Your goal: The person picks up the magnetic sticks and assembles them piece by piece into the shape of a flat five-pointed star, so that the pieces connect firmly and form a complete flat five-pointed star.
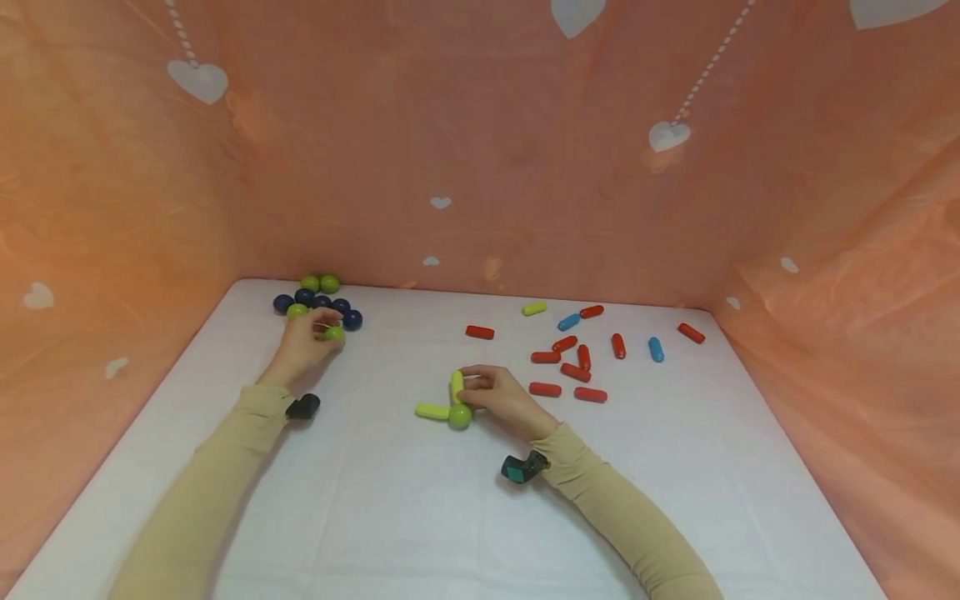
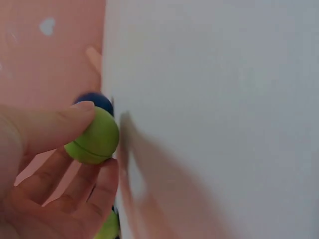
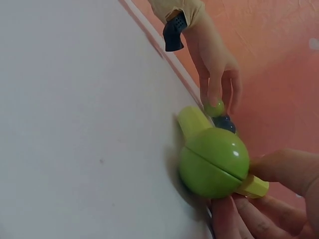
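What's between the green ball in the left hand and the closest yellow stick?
Just bare white table, between that green ball and the yellow stick; the head view shows it.

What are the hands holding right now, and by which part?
The left hand pinches a green ball by opposite sides. The right hand grips, by its sides, a yellow rod set against a second green ball.

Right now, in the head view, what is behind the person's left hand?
Beyond the left hand sit dark blue balls, two green balls at the back and another green ball nearer. Whether the hand covers more balls cannot be seen.
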Demonstrator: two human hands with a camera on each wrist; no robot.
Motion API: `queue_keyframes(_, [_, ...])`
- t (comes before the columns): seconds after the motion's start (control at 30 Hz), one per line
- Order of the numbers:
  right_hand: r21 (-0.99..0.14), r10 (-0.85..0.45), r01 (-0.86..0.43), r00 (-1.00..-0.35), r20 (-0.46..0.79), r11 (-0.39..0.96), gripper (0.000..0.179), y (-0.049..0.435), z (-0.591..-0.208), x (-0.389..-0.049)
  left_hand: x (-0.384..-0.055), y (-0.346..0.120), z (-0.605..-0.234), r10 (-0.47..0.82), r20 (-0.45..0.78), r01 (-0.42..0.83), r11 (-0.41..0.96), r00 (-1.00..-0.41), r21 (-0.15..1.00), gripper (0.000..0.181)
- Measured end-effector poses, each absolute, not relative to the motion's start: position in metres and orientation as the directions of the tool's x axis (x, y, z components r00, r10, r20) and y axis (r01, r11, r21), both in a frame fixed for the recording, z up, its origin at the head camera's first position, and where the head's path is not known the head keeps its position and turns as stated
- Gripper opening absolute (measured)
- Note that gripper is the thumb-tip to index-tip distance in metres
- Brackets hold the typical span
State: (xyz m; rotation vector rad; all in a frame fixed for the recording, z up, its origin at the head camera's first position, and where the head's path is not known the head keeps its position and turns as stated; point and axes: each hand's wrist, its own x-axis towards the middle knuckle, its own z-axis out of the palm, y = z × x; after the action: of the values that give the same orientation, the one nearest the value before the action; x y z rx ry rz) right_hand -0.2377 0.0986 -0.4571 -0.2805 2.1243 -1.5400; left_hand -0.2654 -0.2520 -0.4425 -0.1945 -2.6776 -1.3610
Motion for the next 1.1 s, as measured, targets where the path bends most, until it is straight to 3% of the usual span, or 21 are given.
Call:
queue_keyframes(0.2, [-0.934,-0.446,0.134,-0.851,-0.279,0.330,0.051,0.100,-0.458,-0.239,-0.254,-0.233,-0.436,0.095,0.080,0.115,0.459,-0.992,0.881,0.047])
queue_keyframes(0.6, [-0.914,-0.468,0.048,-0.848,-0.250,0.403,0.046,0.098,-0.449,-0.239,-0.252,-0.187,-0.443,0.259,0.050,0.138,0.336,-0.965,0.932,0.048])
queue_keyframes(1.1, [-0.921,-0.490,0.039,-0.837,-0.242,0.389,0.044,0.095,-0.450,-0.242,-0.244,-0.142,-0.449,0.296,0.000,0.057,0.184,-0.955,0.981,0.048])
